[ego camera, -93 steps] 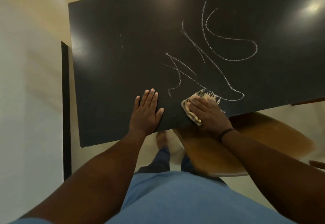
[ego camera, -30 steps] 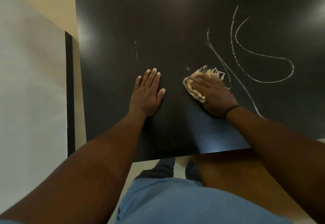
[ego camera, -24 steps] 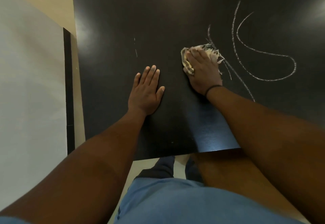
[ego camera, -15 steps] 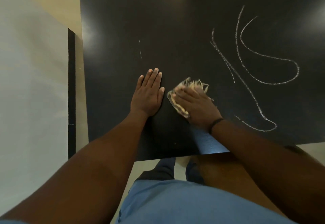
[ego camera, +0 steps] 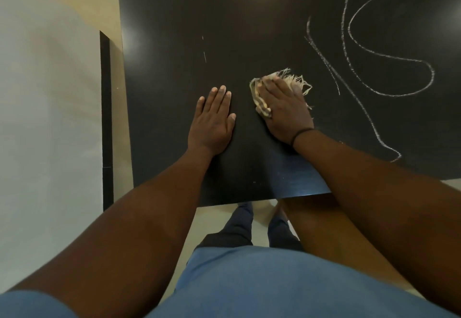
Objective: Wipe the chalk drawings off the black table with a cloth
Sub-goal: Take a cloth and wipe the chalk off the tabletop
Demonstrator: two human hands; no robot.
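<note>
Head view, looking down on the black table (ego camera: 174, 93). Left hand (ego camera: 213, 123) lies flat on the tabletop, palm down, fingers straight and close together, thumb out to the right; it holds nothing. Right hand (ego camera: 284, 110) is just right of the left, the two apart by a narrow strip of bare table. Its fingers are extended and press down on a frayed pale cloth (ego camera: 259, 98), which lies bunched under the fingers and palm; cloth edge shows along the left side of the hand, loose threads stick out at the far right. Whether the thumb curls round the cloth cannot be told. A dark band (ego camera: 300, 134) circles the right wrist. Chalk drawings (ego camera: 389, 93) sit right of the cloth, not touching it: long looping lines running from far to near. Two short faint chalk strokes (ego camera: 204, 55) lie beyond the left hand. A brown wooden chair seat (ego camera: 324, 237) shows below the near table edge.
</note>
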